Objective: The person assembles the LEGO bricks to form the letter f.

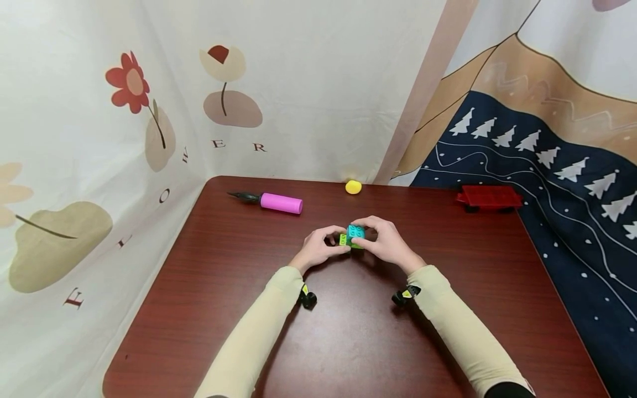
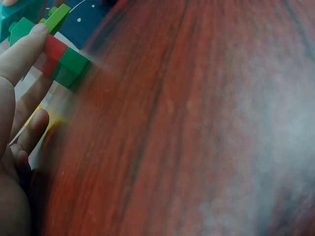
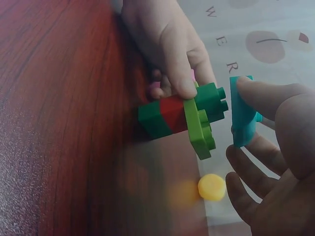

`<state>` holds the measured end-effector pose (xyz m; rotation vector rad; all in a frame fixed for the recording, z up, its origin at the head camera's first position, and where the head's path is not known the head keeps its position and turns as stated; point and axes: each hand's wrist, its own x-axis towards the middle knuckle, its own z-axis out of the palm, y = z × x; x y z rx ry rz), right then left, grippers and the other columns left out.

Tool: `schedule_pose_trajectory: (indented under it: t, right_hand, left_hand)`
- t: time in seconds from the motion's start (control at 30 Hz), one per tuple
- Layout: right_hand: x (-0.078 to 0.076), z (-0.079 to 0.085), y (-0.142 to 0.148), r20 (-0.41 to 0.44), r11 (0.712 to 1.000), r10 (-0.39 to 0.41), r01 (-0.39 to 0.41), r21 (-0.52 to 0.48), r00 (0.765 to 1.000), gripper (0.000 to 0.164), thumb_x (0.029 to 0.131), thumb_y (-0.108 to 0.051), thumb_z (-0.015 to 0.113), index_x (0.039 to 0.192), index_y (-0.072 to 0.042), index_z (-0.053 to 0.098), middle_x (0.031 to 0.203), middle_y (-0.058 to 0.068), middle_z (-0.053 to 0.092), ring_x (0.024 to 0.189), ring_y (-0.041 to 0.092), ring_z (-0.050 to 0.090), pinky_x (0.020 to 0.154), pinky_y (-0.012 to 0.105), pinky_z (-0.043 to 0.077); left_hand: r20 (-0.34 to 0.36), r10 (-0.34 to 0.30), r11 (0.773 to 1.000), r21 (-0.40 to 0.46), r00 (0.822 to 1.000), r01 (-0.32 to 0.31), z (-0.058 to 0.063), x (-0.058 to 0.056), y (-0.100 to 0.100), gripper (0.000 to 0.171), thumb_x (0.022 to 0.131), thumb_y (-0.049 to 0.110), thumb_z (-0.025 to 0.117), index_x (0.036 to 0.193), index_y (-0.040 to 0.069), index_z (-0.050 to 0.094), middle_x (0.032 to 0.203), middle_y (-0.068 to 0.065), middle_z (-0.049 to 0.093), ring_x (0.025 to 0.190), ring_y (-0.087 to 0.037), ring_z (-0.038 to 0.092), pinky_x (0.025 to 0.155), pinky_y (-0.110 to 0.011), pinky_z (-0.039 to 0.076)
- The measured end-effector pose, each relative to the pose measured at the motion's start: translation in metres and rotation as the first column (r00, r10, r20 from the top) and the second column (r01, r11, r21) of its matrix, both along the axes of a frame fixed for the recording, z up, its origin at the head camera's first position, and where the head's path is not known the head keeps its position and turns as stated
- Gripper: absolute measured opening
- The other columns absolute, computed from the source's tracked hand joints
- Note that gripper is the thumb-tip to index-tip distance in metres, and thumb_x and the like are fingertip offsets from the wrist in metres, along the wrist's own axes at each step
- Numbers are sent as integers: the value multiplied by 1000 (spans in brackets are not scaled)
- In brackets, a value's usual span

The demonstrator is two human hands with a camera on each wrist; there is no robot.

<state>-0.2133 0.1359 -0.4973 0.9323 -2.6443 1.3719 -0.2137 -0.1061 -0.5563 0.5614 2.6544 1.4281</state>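
Note:
Over the middle of the table (image 1: 358, 342), my left hand (image 1: 320, 246) pinches a stack of toy building blocks (image 3: 172, 115) between thumb and fingers. The stack has a green block at its lower end, then a red one, a wider lime-green plate and another green block with studs. Facing those studs is a teal building block (image 3: 241, 113), pinched by the thumb and fingers of my right hand (image 1: 388, 242). In the right wrist view a narrow gap separates the teal block from the stack. The left wrist view shows the red block (image 2: 51, 51) beside my left fingers.
At the back left lies a pink cylinder (image 1: 281, 203) with a dark tapered end. A small yellow rounded object (image 1: 353, 187) sits at the back edge. The red toy wagon (image 1: 490, 197) stands at the back right corner. Printed curtains (image 1: 318, 83) hang behind the table.

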Motion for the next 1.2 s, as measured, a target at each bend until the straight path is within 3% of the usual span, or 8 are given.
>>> schedule_pose_trajectory:
  t: [0.4, 1.2]
  right_hand:
    - [1, -2, -1, -6, 1000, -11, 11, 26, 1000, 35, 92, -19, 85, 125, -11, 76, 111, 3, 72, 98, 17, 66, 87, 39, 58]
    - [-1, 6, -6, -102, 992, 26, -14, 122, 994, 32, 92, -21, 84, 119, -8, 76, 100, 3, 68, 84, 16, 58, 71, 31, 49]
  left_hand:
    - [8, 0, 1000, -3, 1000, 0, 0, 1, 1, 44, 89, 45, 85, 129, 30, 72, 92, 6, 66, 88, -12, 59, 77, -35, 45]
    - [6, 6, 1000, 9, 1000, -6, 3, 2, 0, 43, 89, 42, 85, 128, 28, 72, 91, 6, 66, 88, -12, 59, 81, -37, 44]
